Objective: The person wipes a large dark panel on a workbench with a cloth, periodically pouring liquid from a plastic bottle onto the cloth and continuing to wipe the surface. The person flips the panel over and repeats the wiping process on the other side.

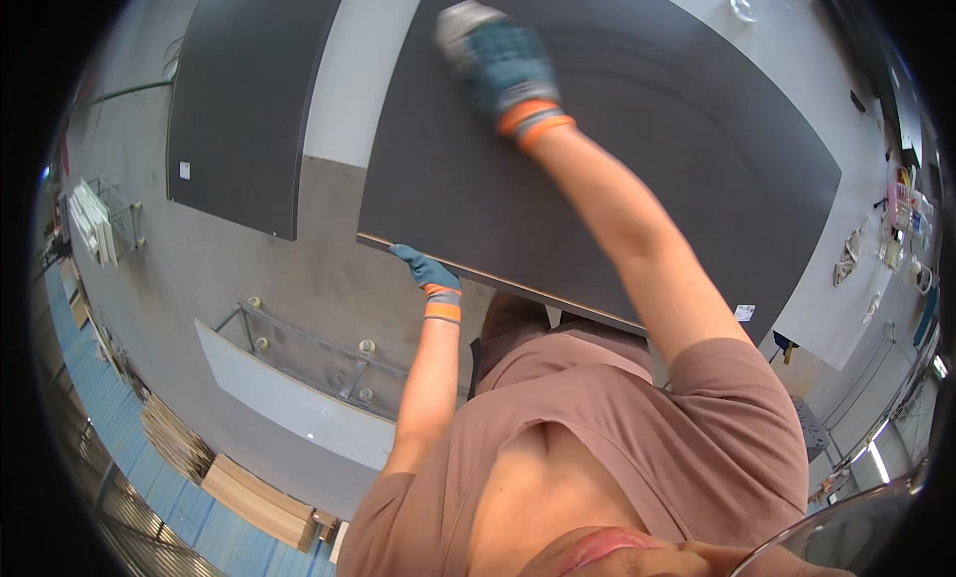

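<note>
One gloved right hand (510,67) had hold of a whitish cloth (464,24) way out over a big dark panel (637,179). The cloth sat at the fingertips and a bit to their left. That hand was pretty blurry, so can't tell if its fingers were spread or pressed together around the cloth. As for the panel, it lay flat right under those fingers and stretched off to their right, with a small white label (744,312) at the near right corner, well apart from either set of fingers.

Meanwhile the left hand (430,273), in a matching teal glove, was at the panel's near edge, toward its left end. A finger or thumb pointed left along the edge; couldn't tell whether the others were curled underneath or pinching it.

Beyond and left of the left fingers was a second dark panel (249,99). Nearer the body and left of those same fingers stood a wheeled metal frame (351,378) with a long pale board (289,403) beside it. Far right of the right fingers, a crumpled rag (848,256) lay on a white surface (812,298).
</note>
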Demonstrator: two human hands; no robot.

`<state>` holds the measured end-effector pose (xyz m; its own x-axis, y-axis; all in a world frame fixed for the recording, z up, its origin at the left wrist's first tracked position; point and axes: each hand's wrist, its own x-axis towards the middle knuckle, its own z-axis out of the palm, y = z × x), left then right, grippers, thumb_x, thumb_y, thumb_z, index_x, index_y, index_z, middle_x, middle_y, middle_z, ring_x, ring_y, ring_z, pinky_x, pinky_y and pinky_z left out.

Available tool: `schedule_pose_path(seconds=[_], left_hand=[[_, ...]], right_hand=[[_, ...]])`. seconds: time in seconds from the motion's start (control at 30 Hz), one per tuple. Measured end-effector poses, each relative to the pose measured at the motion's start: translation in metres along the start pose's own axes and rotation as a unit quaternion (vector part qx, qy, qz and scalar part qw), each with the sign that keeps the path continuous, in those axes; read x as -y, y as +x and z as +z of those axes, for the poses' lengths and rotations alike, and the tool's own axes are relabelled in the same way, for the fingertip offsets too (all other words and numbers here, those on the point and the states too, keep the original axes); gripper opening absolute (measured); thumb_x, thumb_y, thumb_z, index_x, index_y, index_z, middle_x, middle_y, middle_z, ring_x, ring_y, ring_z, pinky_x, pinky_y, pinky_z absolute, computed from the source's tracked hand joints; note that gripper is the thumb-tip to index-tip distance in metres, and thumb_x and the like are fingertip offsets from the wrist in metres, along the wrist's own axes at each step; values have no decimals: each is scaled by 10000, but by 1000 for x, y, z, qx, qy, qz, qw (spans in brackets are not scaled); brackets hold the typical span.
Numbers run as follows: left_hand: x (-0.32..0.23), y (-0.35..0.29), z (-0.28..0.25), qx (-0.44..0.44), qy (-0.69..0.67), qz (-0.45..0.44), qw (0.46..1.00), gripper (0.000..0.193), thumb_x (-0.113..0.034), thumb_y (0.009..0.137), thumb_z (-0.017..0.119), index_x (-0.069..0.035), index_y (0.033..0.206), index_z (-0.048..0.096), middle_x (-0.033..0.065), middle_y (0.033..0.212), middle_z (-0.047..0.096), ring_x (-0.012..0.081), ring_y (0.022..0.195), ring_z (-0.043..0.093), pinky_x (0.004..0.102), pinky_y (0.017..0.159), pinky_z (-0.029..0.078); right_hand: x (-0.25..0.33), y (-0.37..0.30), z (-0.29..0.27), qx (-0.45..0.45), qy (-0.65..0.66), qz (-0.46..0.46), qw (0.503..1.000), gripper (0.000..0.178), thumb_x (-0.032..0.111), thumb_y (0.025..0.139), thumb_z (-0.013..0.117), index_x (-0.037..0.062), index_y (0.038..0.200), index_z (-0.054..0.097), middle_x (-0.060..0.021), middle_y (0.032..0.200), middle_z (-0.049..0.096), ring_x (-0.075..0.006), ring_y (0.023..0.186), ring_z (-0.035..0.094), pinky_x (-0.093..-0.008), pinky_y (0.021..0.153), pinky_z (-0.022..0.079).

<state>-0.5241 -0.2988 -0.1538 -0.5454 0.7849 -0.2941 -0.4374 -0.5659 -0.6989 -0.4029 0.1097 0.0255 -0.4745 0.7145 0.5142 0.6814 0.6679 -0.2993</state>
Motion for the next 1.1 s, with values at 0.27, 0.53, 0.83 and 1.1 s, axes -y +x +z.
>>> schedule_pose_path(seconds=[0.27, 0.53, 0.83, 1.1], left_hand=[[43, -5, 15, -405, 668, 99, 617, 755, -581, 1126, 388, -92, 1698, 322, 81, 1742, 380, 280, 1558, 410, 426, 1306, 318], [102, -57, 183, -270, 628, 128, 718, 1049, -868, 960, 513, -101, 1666, 407, 147, 1733, 379, 379, 1551, 415, 543, 1282, 357], [136, -26, 229, -76, 810, 46, 579, 510, -462, 1132, 575, -28, 1395, 629, 120, 1302, 693, 257, 1216, 679, 407, 1090, 553], [178, -46, 238, -251, 658, 147, 695, 655, -556, 1154, 459, -67, 1585, 519, 167, 1475, 634, 310, 1376, 597, 427, 1163, 491]], right_hand=[[265, -102, 49, 301, 405, -114, 856, 214, 162, 918, 721, 159, 1122, 787, -45, 1180, 781, -256, 1145, 720, -402, 1054, 540], [227, -81, -33, 395, 727, 168, 535, 371, 279, 1076, 623, -5, 1299, 711, -63, 1148, 744, -157, 1068, 685, -326, 975, 560], [246, -101, -103, 478, 800, 301, 200, 375, 293, 1159, 518, 42, 1377, 693, -83, 1275, 724, -183, 1092, 710, -369, 974, 593], [246, -94, -125, 374, 439, 99, 811, 422, 269, 1083, 589, 106, 1462, 681, -178, 1243, 763, -220, 1105, 737, -383, 1015, 578]])
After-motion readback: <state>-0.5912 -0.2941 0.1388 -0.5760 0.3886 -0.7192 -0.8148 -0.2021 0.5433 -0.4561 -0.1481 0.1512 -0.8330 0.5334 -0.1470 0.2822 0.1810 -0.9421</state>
